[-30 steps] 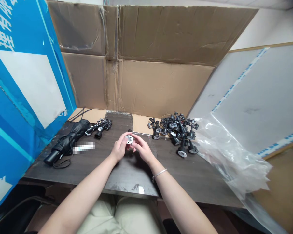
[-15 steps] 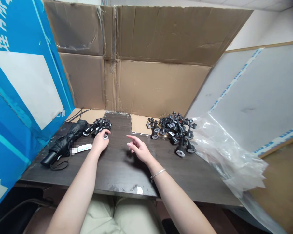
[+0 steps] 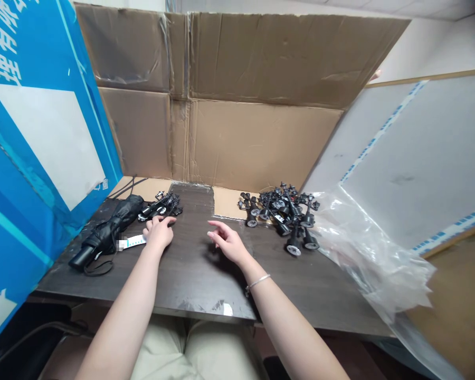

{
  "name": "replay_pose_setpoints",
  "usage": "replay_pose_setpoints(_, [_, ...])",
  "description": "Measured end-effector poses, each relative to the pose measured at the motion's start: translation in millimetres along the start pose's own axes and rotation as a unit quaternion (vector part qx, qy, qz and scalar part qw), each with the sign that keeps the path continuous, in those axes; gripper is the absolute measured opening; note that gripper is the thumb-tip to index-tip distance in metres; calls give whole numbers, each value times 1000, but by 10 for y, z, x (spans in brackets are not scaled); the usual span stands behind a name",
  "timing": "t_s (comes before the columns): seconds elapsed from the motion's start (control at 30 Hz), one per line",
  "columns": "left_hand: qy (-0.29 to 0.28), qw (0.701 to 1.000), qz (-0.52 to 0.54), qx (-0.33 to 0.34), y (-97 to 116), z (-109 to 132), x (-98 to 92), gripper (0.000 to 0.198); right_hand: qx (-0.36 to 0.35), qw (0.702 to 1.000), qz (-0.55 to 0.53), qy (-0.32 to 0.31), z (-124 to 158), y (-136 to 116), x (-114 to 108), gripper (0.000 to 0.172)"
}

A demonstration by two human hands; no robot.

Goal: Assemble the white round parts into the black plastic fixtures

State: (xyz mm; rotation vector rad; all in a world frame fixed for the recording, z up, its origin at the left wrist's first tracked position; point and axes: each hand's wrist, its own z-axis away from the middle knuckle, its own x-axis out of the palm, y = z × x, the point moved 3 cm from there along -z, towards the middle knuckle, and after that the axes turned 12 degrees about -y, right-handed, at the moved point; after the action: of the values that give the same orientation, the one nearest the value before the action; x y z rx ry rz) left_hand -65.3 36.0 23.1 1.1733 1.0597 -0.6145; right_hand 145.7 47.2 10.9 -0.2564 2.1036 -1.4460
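The left hand (image 3: 159, 235) has shifted slightly left, its fingers relaxed on the dark wooden tabletop (image 3: 193, 274), seemingly released; the right hand (image 3: 227, 241) hovers open and empty. Small black plastic stemmed fixtures (image 3: 160, 207) lie just beyond, probably light and stiff, best held by the stem.

Black plastic fittings (image 3: 282, 215) are laid out on a dark wooden counter (image 3: 193, 274) in two separate groups. A small tangled cluster (image 3: 160, 206) is placed left of centre, and a much larger heap is piled to the right, well apart from it. Each fitting is made with a narrow stem and a round flared base, and white-faced bases (image 3: 293, 250) are seen tilted along the heap's front edge.
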Motion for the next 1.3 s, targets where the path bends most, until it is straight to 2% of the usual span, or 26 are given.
replay_pose_setpoints(0.03, [26,1000,4,7,28,22,-15,26,-2,1000,21,15,-5,9,-29,39])
replay_pose_setpoints(0.13, [149,986,35,57,127,97,-85,23,-6,988,123,91,-17,56,-204,34])
replay_pose_setpoints(0.17, [175,979,57,86,161,116,-95,21,-2,978,167,123,-13,81,-289,33])
replay_pose_setpoints(0.2, [176,972,90,124,194,127,-90,21,9,965,212,156,-5,111,-382,32])
replay_pose_setpoints(0.23, [155,965,129,166,227,131,-71,21,28,949,252,188,10,148,-479,31])
replay_pose_setpoints(0.3, [71,945,207,243,290,133,-4,23,88,915,308,246,58,234,-669,33])
replay_pose_setpoints(0.4, [-19,921,256,293,354,157,87,22,181,870,340,308,150,360,-897,40])
replay_pose_setpoints(0.47, [-39,918,255,300,374,176,117,20,211,858,335,327,193,424,-1009,42])
replay_pose_setpoints(0.6, [-45,919,264,289,365,180,130,20,226,856,304,352,234,507,-1235,40])
replay_pose_setpoints(0.83, [-65,922,269,272,355,146,174,20,270,849,319,322,259,595,-1555,41])
replay_pose_setpoints(1.0, [-81,922,263,271,365,153,193,20,273,840,426,195,154,548,-1653,49])
replay_pose_setpoints(1.07, [-82,924,260,268,361,155,196,21,275,835,445,171,109,485,-1737,50])
replay_pose_setpoints(1.17, [-88,925,257,265,355,155,206,21,280,831,443,186,92,363,-1924,41])
replay_pose_setpoints(1.3, [-93,926,251,266,354,152,221,21,319,819,417,232,206,273,-2187,34])
